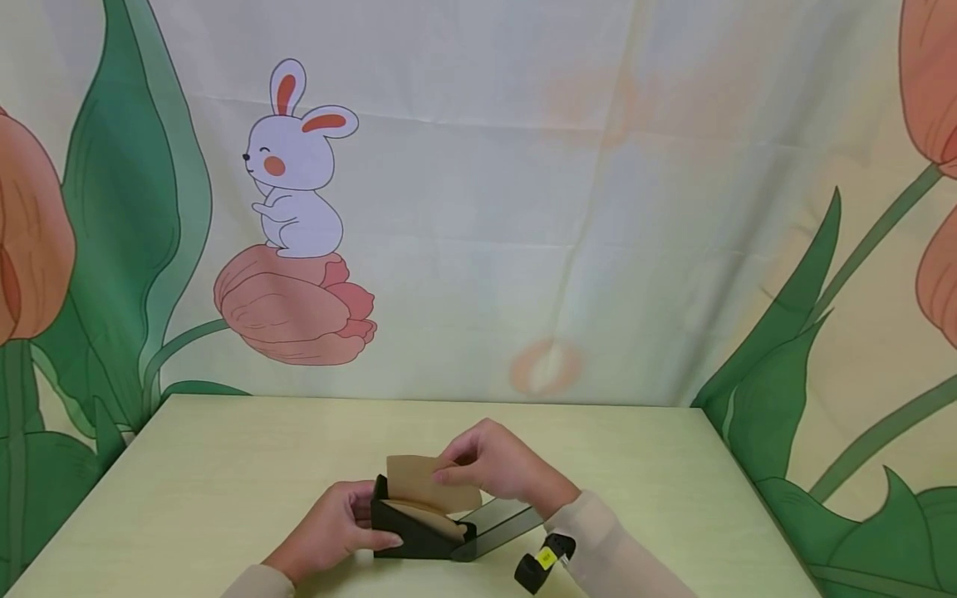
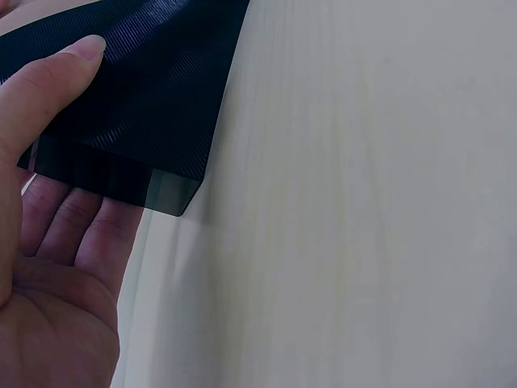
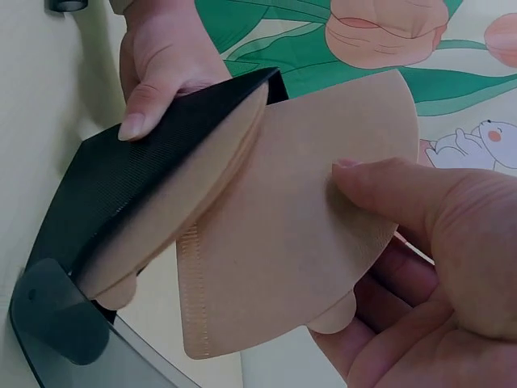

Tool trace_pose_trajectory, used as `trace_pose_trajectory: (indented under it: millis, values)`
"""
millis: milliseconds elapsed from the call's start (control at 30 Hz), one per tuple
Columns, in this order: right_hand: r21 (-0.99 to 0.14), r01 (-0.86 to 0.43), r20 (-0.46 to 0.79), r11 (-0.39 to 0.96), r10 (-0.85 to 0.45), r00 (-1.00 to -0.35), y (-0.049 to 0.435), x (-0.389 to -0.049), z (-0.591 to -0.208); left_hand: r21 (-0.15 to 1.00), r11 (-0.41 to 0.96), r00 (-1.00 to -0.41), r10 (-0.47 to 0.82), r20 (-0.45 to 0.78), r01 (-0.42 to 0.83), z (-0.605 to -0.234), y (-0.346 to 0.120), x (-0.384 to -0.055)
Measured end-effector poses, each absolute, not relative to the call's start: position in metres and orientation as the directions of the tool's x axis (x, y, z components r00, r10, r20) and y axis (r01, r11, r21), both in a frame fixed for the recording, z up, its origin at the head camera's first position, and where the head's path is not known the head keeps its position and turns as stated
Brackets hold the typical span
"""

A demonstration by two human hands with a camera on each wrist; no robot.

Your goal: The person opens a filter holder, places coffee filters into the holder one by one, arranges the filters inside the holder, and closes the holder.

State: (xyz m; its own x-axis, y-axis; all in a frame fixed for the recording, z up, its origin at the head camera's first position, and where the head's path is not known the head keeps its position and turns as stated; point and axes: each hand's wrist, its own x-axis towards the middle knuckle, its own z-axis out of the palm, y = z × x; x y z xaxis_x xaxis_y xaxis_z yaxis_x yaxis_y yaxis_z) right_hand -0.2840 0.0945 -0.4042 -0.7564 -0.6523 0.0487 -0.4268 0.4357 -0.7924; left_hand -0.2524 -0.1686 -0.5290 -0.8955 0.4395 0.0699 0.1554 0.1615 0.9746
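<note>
My left hand (image 1: 329, 525) grips a black ribbed filter holder (image 1: 411, 533) at its left end, thumb on the near side and the other fingers around the far side. The holder's clear lid (image 1: 516, 528) is swung away to the right. Inside stands a stack of brown paper coffee filters (image 3: 174, 214). Between thumb and fingers, my right hand (image 1: 501, 467) pinches one cone-shaped coffee filter (image 3: 283, 218). That filter is raised beside the stack, with its small rounded tab near my fingers. In the left wrist view, the holder's underside edge (image 2: 121, 179) shows above my fingers.
A small black device with a yellow label (image 1: 546, 558) is beside my right sleeve. The pale wooden table (image 1: 224, 448) reaches back to a hanging cloth (image 1: 478, 249) printed with a rabbit and tulips.
</note>
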Motion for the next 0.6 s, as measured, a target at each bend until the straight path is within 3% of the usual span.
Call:
trace_pose_trajectory:
  millis: [300,600]
  values:
    - [-0.771,-0.453,0.033,0.448,-0.682,-0.730,0.090,-0.280,-0.411,0.973,0.163,-0.896,0.438,0.075,0.161,-0.530,-0.169,-0.253]
    - [-0.705,-0.490,0.034,0.512,-0.666,-0.745,0.083,-0.278,-0.420,0.976,0.150,-0.895,0.439,0.077,0.157,-0.530,-0.169,-0.253]
